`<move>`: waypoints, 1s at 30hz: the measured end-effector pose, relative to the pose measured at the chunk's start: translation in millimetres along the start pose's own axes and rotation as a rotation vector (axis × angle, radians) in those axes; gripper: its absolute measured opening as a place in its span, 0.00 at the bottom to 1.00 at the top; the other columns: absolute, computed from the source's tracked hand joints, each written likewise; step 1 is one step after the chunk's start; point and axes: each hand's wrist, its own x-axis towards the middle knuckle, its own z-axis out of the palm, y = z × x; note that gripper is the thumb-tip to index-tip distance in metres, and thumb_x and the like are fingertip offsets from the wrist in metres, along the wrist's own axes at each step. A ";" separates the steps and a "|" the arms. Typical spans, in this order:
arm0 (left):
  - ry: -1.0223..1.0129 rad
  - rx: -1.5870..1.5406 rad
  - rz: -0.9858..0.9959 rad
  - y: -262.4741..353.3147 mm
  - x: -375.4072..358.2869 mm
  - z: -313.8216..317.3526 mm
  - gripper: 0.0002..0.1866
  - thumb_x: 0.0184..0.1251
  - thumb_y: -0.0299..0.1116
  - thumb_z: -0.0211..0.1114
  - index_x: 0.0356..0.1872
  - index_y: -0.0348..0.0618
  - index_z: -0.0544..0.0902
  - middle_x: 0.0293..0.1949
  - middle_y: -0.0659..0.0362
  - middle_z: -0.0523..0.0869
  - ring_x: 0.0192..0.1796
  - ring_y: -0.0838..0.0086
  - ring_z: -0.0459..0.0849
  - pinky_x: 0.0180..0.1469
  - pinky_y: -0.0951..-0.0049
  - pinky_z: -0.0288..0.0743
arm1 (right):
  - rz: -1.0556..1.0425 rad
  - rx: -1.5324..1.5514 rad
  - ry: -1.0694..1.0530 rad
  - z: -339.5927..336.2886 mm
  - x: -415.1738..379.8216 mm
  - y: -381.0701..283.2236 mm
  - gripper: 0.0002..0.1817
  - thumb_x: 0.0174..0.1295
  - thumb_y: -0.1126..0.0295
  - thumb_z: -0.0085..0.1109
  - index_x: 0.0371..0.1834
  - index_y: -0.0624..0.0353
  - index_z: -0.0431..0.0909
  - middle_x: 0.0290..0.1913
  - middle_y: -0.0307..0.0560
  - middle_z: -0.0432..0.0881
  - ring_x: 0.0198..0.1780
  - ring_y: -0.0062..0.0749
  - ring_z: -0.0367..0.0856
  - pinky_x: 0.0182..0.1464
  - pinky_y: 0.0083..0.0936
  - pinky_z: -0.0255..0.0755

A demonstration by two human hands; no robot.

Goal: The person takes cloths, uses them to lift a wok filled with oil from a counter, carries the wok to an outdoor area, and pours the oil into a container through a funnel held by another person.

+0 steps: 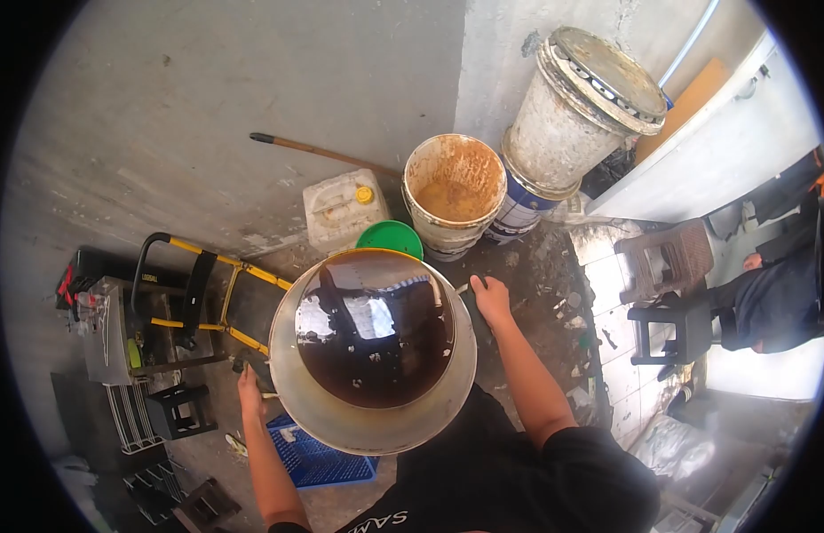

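A large round metal pot (372, 425) holds dark, shiny liquid (376, 329), which lies toward the pot's far side. My left hand (250, 391) is closed round a dark grip at the pot's left side. On the right, my right hand (490, 300) grips another dark cloth or pad at the pot's side handle. The pot is held up in front of my body. Just beyond its rim are a green round lid or basin (390, 237) and an open, stained bucket (455, 182) with brownish residue inside.
A white jerrycan (344, 213) stands by the wall. Lidded bucket (572, 107) tops a blue-white one. Yellow-black folding frame (218, 293) is left; a blue crate (328, 462) lies below the pot. A person (772, 293) sits at the right near stools (669, 333).
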 end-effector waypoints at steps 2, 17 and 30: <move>0.002 0.026 0.002 1.0 0.7 -0.4 0.20 0.77 0.40 0.52 0.58 0.33 0.74 0.46 0.58 0.83 0.45 0.72 0.83 0.48 0.71 0.77 | 0.021 -0.014 -0.029 -1.0 -1.1 -2.3 0.21 0.64 0.56 0.60 0.37 0.68 0.81 0.34 0.60 0.83 0.36 0.44 0.82 0.41 0.36 0.71; 0.073 0.022 -0.010 -7.6 7.3 3.5 0.18 0.76 0.40 0.53 0.54 0.35 0.77 0.33 0.67 0.78 0.34 0.83 0.75 0.38 0.78 0.70 | 0.090 -0.012 -0.102 -2.4 0.0 -0.1 0.26 0.63 0.50 0.57 0.40 0.70 0.80 0.42 0.69 0.81 0.49 0.63 0.79 0.49 0.44 0.72; 0.013 -0.122 0.002 -44.0 15.2 0.3 0.20 0.77 0.40 0.52 0.58 0.35 0.75 0.47 0.58 0.83 0.46 0.71 0.83 0.50 0.69 0.77 | 0.011 -0.046 -0.085 -7.6 0.7 -15.8 0.27 0.63 0.49 0.57 0.39 0.70 0.79 0.41 0.69 0.81 0.47 0.63 0.79 0.47 0.44 0.71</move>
